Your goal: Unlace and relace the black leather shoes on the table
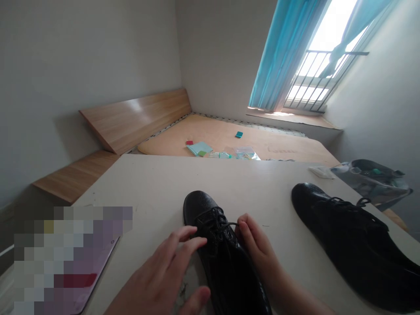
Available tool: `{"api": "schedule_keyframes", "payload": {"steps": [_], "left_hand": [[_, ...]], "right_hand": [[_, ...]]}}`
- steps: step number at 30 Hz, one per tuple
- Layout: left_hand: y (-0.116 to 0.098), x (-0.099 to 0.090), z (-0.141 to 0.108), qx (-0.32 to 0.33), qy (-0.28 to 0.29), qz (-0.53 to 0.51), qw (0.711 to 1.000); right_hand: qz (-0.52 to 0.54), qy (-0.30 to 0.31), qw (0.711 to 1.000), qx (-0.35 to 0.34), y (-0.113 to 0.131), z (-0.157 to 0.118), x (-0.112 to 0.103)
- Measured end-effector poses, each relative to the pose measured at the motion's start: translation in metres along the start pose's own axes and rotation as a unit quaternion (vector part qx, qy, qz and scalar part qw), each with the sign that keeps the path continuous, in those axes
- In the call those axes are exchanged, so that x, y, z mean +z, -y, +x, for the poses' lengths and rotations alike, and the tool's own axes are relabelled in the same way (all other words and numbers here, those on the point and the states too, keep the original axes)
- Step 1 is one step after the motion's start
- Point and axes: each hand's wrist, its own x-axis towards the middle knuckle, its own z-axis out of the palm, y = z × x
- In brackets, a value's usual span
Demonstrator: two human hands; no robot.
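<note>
A black lace-up shoe (229, 271) rests on the white table, toe pointing away from me. My left hand (167, 267) is at its left side, fingers apart, with the fingertips over the laces and nothing visibly gripped. On the right side of the shoe, my right hand (257, 240) pinches a black shoelace (229, 224) between thumb and forefinger, drawn out to the right from the lacing. A second black shoe (344, 240), its laces in place, lies on the table farther right.
The white table (147, 179) bears a pinkish-purple flat object (95, 271), partly blurred, at left. A small clear packet (321, 172) lies at the back right edge, near a grey bag (377, 179). Behind is a bed (216, 127) with small items.
</note>
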Motion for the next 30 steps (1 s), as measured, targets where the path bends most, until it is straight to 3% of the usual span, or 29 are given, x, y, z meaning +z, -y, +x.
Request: {"api": "schedule_keyframes", "payload": {"steps": [4, 11, 16, 21, 24, 27, 30], "left_hand": [[-0.001, -0.009, 0.029, 0.026, 0.056, 0.06, 0.996], [-0.02, -0.023, 0.059, -0.025, 0.158, 0.045, 0.986], [-0.016, -0.025, 0.065, 0.009, 0.143, -0.02, 0.99], [-0.008, -0.02, 0.065, -0.002, 0.155, -0.123, 0.98], [-0.006, -0.022, 0.063, 0.003, 0.156, -0.121, 0.98], [-0.006, -0.026, 0.061, 0.011, 0.166, -0.089, 0.982], [-0.007, -0.027, 0.059, 0.022, 0.162, -0.067, 0.984]], "right_hand": [[0.016, -0.002, 1.0, 0.006, -0.003, -0.005, 0.002], [-0.015, 0.042, 0.998, -0.052, 0.005, -0.012, 0.008], [-0.056, 0.02, 0.992, -0.112, 0.007, -0.02, 0.009], [-0.05, -0.016, 0.988, -0.146, 0.008, -0.023, 0.014], [0.032, -0.043, 0.99, -0.131, 0.028, -0.015, 0.014], [0.128, -0.088, 0.982, -0.107, 0.068, -0.005, 0.007], [0.18, -0.104, 0.967, -0.147, 0.104, 0.002, 0.0]]}}
